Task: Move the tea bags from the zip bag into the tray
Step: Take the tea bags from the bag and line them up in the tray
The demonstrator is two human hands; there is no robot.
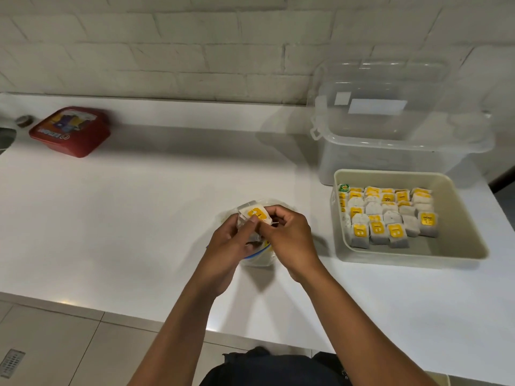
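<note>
A clear zip bag [257,259] lies on the white counter at the centre, mostly under my hands. My left hand [227,247] grips a small bunch of tea bags above it, thumb pressed on the top tea bag [255,213] with its yellow tag. My right hand [289,236] pinches at the same bunch from the right, fingers curled. To the right stands a beige tray [457,218] with several rows of yellow-tagged tea bags [387,215] filling its left and far part. What stays inside the zip bag is hidden.
A clear lidded plastic box [398,126] stands behind the tray against the white brick wall. A red flat tin [71,130] lies at the far left of the counter. The counter's front edge runs below my forearms, with floor tiles beneath.
</note>
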